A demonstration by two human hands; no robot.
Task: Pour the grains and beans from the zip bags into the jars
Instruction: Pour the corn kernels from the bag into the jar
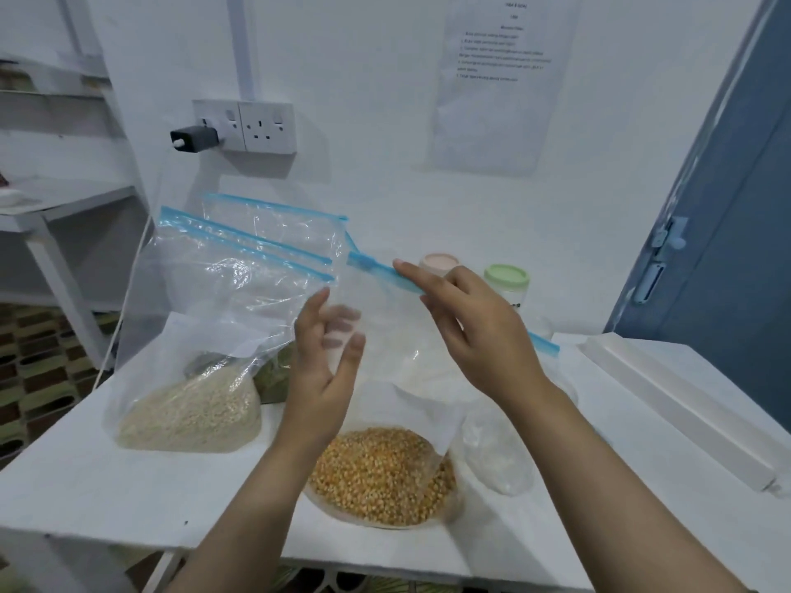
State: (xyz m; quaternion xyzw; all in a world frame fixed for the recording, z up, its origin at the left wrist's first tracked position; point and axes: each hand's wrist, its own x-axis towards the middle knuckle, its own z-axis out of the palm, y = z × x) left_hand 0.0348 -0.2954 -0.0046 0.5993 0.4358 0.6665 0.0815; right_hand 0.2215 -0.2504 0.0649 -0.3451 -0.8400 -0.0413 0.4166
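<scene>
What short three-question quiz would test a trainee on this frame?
1. True or false: the clear zip bag of yellow corn kernels stands nearest the camera.
2. Which hand touches that bag's blue zip strip? A) left hand B) right hand
3. Fill in: the jar behind the right hand has a pale ____ lid.

Key: 1 true; 2 B; 3 green.

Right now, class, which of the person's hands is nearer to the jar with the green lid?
The right hand. It is at the blue zip strip, just left of the jar with the green lid. The left hand is farther left, beside the corn bag.
</scene>
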